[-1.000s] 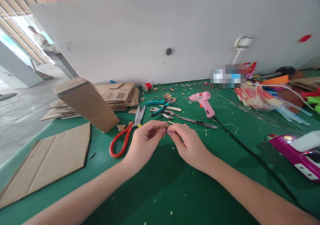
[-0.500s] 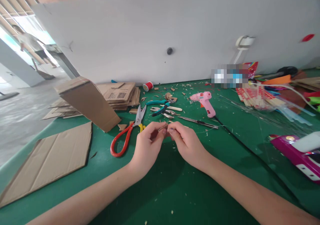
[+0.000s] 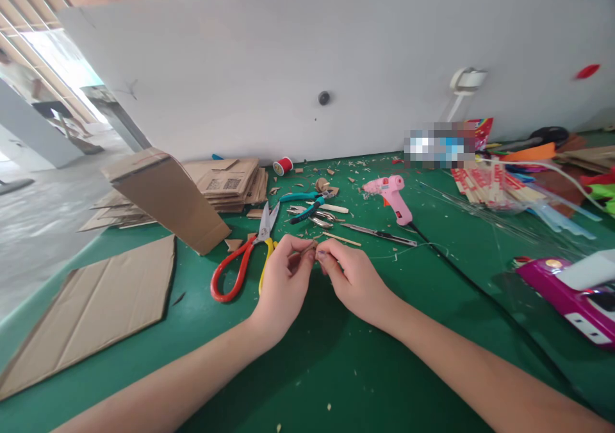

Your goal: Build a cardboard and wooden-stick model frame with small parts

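My left hand [image 3: 283, 279] and my right hand [image 3: 348, 273] meet fingertip to fingertip just above the green table [image 3: 336, 369]. Both are closed in a pinch on one small brown piece [image 3: 312, 247], too small to name. Red-handled scissors [image 3: 240, 263] lie just left of my left hand. Teal pliers [image 3: 307, 205], a thin wooden stick [image 3: 341, 238] and a utility knife [image 3: 379, 233] lie a little beyond my fingers.
A pink glue gun [image 3: 391, 197] with a black cord lies at the back. Stacked and leaning cardboard [image 3: 168, 193] fills the left, with a flat sheet [image 3: 91, 311] nearer me. A red thread spool [image 3: 283, 165], craft sticks [image 3: 490, 186] and a magenta device [image 3: 571, 298] are on the right.
Both hands have shifted slightly left and closer together, still pinching the small piece. A wooden stick beyond them has come into view. A person in the far left background has walked left.
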`<state>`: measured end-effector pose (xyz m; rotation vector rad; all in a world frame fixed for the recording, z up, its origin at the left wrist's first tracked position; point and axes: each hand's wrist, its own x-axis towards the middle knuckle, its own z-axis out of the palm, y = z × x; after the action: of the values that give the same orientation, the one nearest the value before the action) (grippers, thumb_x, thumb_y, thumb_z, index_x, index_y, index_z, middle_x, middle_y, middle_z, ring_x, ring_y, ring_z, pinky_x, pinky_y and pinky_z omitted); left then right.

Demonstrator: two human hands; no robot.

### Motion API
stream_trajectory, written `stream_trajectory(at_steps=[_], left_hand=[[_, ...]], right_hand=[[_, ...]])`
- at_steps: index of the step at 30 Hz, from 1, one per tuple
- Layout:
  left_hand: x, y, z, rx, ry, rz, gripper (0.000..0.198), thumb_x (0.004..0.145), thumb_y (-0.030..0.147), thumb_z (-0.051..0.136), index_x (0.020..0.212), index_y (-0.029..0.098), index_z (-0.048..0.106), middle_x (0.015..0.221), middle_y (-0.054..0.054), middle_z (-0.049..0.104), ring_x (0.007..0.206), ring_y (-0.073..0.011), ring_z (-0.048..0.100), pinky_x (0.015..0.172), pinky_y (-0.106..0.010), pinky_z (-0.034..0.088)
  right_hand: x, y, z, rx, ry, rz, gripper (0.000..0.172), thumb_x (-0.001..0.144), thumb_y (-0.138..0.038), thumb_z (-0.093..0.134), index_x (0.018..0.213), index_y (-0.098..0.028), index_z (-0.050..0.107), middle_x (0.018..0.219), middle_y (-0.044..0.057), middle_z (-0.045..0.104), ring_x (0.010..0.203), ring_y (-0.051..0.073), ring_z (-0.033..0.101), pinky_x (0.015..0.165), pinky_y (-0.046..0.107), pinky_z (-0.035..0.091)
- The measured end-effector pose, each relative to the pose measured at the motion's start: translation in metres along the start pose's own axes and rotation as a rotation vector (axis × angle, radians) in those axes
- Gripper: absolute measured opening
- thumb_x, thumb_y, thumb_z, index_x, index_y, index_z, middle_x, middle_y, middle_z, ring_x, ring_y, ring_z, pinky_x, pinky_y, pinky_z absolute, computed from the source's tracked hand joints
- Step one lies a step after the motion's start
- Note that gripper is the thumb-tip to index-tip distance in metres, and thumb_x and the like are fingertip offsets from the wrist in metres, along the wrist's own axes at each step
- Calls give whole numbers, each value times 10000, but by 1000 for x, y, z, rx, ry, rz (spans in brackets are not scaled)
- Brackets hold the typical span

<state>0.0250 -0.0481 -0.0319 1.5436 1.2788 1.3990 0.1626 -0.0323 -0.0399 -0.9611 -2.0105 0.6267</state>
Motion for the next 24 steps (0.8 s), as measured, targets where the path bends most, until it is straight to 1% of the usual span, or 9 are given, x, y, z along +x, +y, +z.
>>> stream_trajectory(at_steps=[3, 9, 17, 24], left_hand=[[0, -1, 0, 22, -3, 23, 20, 834, 194, 536, 826, 177, 542, 762, 6, 628, 692, -114, 620, 636, -242, 522], [-2, -3, 0, 40, 3, 14, 25, 834, 193, 529, 828, 181, 551, 758, 8, 621, 688, -113, 621, 629, -232, 515], [-3, -4, -1, 30, 9, -27, 33, 829, 194, 539, 827, 173, 565, 729, 22, 614, 654, -94, 616, 591, -191, 488], [-2, -5, 2, 0, 13, -50, 30, 821, 187, 546, 814, 165, 565, 712, 30, 605, 638, -80, 598, 591, -175, 473]], right_hand=[[0, 0, 0, -5, -4, 2, 186, 943, -228, 358, 800, -209, 475, 663, -27, 514, 576, 113, 465, 550, 250, 324], [2, 2, 0, 47, -22, 4, 192, 945, -240, 365, 800, -210, 486, 656, -33, 510, 570, 108, 468, 545, 240, 332], [2, 3, 3, 57, -19, 40, 189, 938, -238, 381, 790, -210, 494, 647, -34, 515, 569, 104, 472, 551, 231, 334], [3, 1, 3, 68, 8, 43, 184, 922, -216, 402, 762, -206, 493, 652, -29, 525, 588, 102, 488, 569, 221, 341]])
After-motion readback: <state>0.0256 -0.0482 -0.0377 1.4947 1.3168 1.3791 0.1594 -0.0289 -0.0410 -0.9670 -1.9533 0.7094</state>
